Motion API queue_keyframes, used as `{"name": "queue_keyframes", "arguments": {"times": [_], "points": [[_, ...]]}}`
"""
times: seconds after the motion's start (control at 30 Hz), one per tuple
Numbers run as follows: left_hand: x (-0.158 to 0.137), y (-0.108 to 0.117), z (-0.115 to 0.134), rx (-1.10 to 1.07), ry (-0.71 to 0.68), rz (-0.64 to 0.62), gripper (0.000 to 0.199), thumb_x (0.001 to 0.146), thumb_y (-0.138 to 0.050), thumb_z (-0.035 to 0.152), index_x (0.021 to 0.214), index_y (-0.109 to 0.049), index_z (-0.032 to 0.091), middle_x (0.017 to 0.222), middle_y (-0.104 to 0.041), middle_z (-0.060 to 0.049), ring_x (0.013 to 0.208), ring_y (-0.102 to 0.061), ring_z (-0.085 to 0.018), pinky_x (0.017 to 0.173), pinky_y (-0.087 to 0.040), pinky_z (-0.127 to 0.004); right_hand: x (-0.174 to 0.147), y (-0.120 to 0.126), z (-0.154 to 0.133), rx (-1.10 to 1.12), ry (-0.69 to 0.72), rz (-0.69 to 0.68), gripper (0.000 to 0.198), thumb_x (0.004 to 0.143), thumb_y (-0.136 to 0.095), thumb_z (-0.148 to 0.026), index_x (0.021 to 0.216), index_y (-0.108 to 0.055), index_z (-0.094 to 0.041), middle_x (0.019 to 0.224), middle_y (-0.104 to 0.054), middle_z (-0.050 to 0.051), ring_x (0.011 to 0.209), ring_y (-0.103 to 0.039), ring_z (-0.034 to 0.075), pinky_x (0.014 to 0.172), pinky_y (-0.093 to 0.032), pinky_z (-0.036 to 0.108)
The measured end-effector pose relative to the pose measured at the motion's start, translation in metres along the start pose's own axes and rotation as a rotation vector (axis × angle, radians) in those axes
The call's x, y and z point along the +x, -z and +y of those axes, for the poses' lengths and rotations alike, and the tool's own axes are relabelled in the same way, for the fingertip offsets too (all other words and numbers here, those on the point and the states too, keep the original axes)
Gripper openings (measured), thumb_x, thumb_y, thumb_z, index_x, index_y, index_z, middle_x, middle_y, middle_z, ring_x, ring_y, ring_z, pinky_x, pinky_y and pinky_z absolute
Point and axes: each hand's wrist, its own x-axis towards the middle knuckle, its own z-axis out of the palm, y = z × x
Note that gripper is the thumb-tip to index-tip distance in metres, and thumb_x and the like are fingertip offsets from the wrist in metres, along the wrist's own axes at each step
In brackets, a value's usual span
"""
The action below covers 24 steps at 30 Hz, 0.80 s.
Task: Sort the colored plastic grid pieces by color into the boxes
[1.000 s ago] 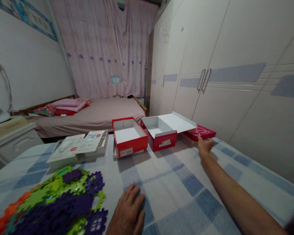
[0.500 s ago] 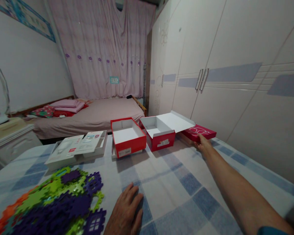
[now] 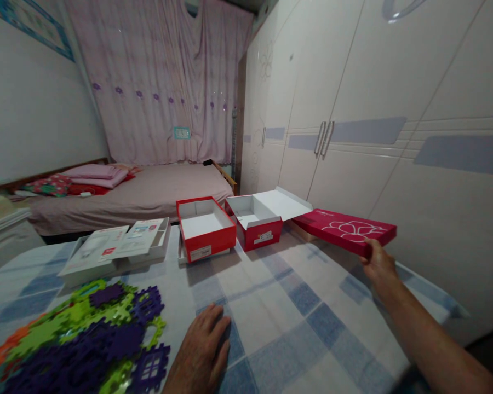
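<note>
My right hand (image 3: 378, 265) grips the near corner of a flat crimson box lid (image 3: 345, 227) with white line drawing on its top. The lid tilts, and its far end lies behind the white flap of a crimson box (image 3: 259, 232). On the checked cloth rests my left hand (image 3: 201, 345), palm down and fingers stretched out, holding nothing. Left of it spreads a heap of plastic interlocking pieces (image 3: 119, 334) in purple, green and orange. An orange-red open box (image 3: 207, 235) stands beside the crimson one.
White cardboard trays with printed sheets (image 3: 115, 246) lie at the table's left. A blue-and-white checked cloth (image 3: 279, 328) covers the table. Beyond it are a bed (image 3: 168, 186) and pink curtains (image 3: 160, 65). A white wardrobe (image 3: 353, 175) runs along the right.
My right hand has drawn the crimson lid toward me and to the right, so more of its top shows. My left hand stays on the cloth. The view has turned slightly right.
</note>
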Motion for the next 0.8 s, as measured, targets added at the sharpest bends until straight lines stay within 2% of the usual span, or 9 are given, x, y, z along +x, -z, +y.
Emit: {"name": "queue_keyframes", "arguments": {"times": [0.1, 0.27, 0.4, 0.53, 0.6, 0.7, 0.8], "points": [[0.000, 0.000, 0.000, -0.008, 0.006, -0.013, 0.032, 0.081, -0.060, 0.028, 0.113, -0.062, 0.022, 0.118, -0.067, -0.011, 0.108, -0.065, -0.027, 0.082, -0.060, -0.041, -0.015, 0.014, -0.009, 0.085, 0.001, 0.057, 0.023, 0.062, -0.065, -0.010, 0.064, -0.044, -0.019, 0.064, -0.048, -0.005, 0.047, -0.043, 0.007, 0.025, -0.021, 0.017], [0.000, 0.000, 0.000, -0.019, 0.020, -0.008, 0.032, 0.081, -0.060, 0.028, 0.112, -0.062, 0.022, 0.117, -0.067, -0.012, 0.107, -0.065, -0.028, 0.082, -0.060, -0.042, -0.025, 0.038, -0.020, 0.136, 0.081, 0.056, 0.025, 0.059, -0.065, -0.011, 0.061, -0.042, -0.020, 0.060, -0.046, -0.006, 0.045, -0.040, 0.007, 0.025, -0.021, 0.017], [0.000, -0.002, 0.000, -0.018, 0.007, 0.003, 0.031, 0.081, -0.060, 0.028, 0.111, -0.063, 0.022, 0.116, -0.068, -0.012, 0.106, -0.066, -0.028, 0.082, -0.060, -0.042, -0.025, 0.043, -0.027, 0.160, 0.146, 0.005, 0.028, 0.056, -0.067, -0.012, 0.056, -0.041, -0.021, 0.053, -0.043, -0.007, 0.042, -0.038, 0.006, 0.024, -0.022, 0.018], [-0.001, -0.004, -0.002, -0.019, -0.006, 0.018, 0.030, 0.081, -0.059, 0.029, 0.111, -0.063, 0.022, 0.115, -0.068, -0.012, 0.105, -0.066, -0.027, 0.082, -0.060, -0.041, -0.030, 0.034, -0.028, 0.210, 0.091, -0.113, 0.025, 0.054, -0.067, -0.014, 0.058, -0.043, -0.021, 0.051, -0.044, -0.009, 0.040, -0.038, 0.005, 0.024, -0.023, 0.017], [-0.001, -0.004, -0.002, -0.022, -0.005, 0.022, 0.031, 0.082, -0.059, 0.029, 0.112, -0.063, 0.022, 0.116, -0.068, -0.011, 0.105, -0.066, -0.026, 0.083, -0.060, -0.039, -0.033, 0.025, -0.024, 0.216, 0.107, -0.159, 0.026, 0.052, -0.068, -0.017, 0.059, -0.043, -0.020, 0.050, -0.044, -0.010, 0.039, -0.038, 0.005, 0.025, -0.023, 0.017], [-0.003, -0.004, -0.004, -0.027, -0.006, 0.017, 0.033, 0.082, -0.060, 0.030, 0.114, -0.062, 0.023, 0.118, -0.067, -0.010, 0.107, -0.065, -0.026, 0.085, -0.059, -0.038, -0.038, 0.010, -0.011, 0.206, 0.161, -0.231, 0.031, 0.051, -0.072, -0.024, 0.060, -0.043, -0.020, 0.048, -0.042, -0.011, 0.037, -0.036, 0.004, 0.027, -0.025, 0.016], [-0.004, -0.004, -0.006, -0.029, -0.016, 0.009, 0.034, 0.082, -0.061, 0.031, 0.115, -0.062, 0.023, 0.119, -0.067, -0.010, 0.108, -0.064, -0.025, 0.087, -0.058, -0.037, -0.042, -0.012, 0.006, 0.189, 0.164, -0.295, 0.034, 0.050, -0.075, -0.028, 0.069, -0.050, -0.019, 0.053, -0.049, -0.010, 0.040, -0.041, 0.004, 0.031, -0.031, 0.015]]}}
